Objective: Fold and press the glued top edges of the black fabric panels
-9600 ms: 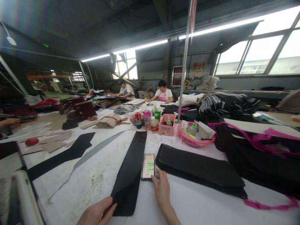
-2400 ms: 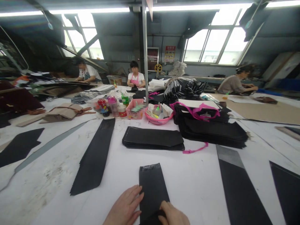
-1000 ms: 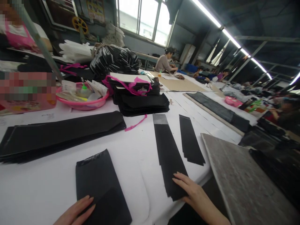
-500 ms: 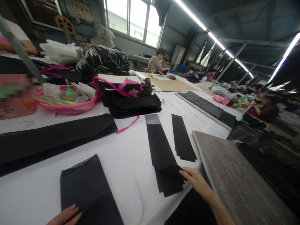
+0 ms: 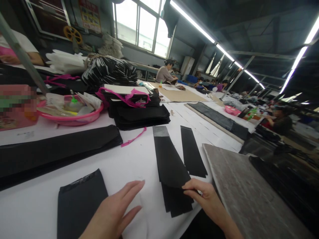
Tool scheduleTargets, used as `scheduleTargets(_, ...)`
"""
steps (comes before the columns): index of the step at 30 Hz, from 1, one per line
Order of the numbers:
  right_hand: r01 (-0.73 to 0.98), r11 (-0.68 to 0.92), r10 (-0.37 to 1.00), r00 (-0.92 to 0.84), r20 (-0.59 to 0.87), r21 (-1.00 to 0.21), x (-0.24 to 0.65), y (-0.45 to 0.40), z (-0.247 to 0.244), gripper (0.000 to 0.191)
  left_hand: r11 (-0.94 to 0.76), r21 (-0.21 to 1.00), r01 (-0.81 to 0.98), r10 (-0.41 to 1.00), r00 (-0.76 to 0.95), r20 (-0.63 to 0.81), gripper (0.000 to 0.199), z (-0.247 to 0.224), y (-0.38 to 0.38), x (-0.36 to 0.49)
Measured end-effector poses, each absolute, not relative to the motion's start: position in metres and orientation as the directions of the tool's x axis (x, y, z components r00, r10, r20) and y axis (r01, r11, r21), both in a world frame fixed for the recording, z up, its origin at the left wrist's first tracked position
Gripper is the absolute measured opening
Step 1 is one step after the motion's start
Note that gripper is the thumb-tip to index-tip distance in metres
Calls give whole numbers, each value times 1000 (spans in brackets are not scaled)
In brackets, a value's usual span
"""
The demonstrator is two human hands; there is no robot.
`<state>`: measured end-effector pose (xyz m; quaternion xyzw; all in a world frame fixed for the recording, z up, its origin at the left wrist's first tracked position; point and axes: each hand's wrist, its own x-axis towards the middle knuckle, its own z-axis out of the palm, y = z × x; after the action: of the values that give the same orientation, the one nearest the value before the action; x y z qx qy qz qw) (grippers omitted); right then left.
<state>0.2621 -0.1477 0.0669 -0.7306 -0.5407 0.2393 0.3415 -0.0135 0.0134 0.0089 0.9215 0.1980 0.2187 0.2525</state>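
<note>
While my right hand [image 5: 205, 197] pinches the upper black strip [image 5: 169, 161], my left hand [image 5: 112, 207] spread and empty, I judge the lift partial, its far end lying flat.

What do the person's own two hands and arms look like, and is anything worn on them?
Both the left hand and the right hand are bare, without gloves, and the fingers are slim. No ring can be seen. The right forearm shows no sleeve, watch or bracelet up to the picture's edge. Details of the nails are too small to tell.
</note>
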Motion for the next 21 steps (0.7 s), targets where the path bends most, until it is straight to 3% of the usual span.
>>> scheduleTargets(4,705,-89,976,202,79,-704,253,-147,76,17,-631,752,192,495,846,199,64,18,7,58)
scheduleTargets(9,661,-17,975,176,134,-750,261,-156,69,16,-624,771,132,477,845,242,33,10,7,93)
scheduleTargets(11,545,10,924,315,215,-839,272,-158,53,28,-601,792,103,486,835,260,26,12,5,94)
scheduleTargets(14,381,-58,690,683,238,-923,294,-152,16,45,-566,822,61,502,817,284,23,16,2,94)
scheduleTargets(17,556,-285,714,667,214,-781,310,-135,-23,38,-551,834,38,491,822,287,26,18,-1,95)
scheduleTargets(21,726,-316,757,581,299,-611,318,-102,-45,30,-530,848,25,472,839,271,30,17,-4,100)
